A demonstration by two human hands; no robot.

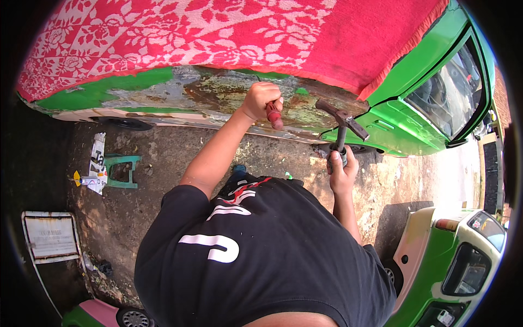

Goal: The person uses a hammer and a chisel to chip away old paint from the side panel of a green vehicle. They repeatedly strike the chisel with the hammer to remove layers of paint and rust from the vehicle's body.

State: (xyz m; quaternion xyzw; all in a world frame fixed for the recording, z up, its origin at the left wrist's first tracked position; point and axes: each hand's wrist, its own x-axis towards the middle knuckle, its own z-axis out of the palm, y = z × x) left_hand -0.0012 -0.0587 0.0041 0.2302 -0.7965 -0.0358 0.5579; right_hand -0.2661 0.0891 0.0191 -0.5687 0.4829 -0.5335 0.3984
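My left hand (262,100) is closed around the red handle (274,116) of a tool held against the van's side. The working end is hidden by the hand and cannot be made out. In my right hand (343,167) is a hammer (342,118) with a rusty brown head and a metal shaft. Its head stands raised, a little apart from the panel. Before me stretches the body panel (229,92) of a green van, with bare grey metal, brown rust and remnants of green paint. A red and pink floral cloth (229,32) covers the van above it.
The van's green front door (392,122) is at the right. A green plastic stool (122,171) and a can (90,180) are on the concrete ground (163,155) at left. Behind me are another green van (433,257), a wheeled vehicle (94,312) and a white-framed sign (51,237).
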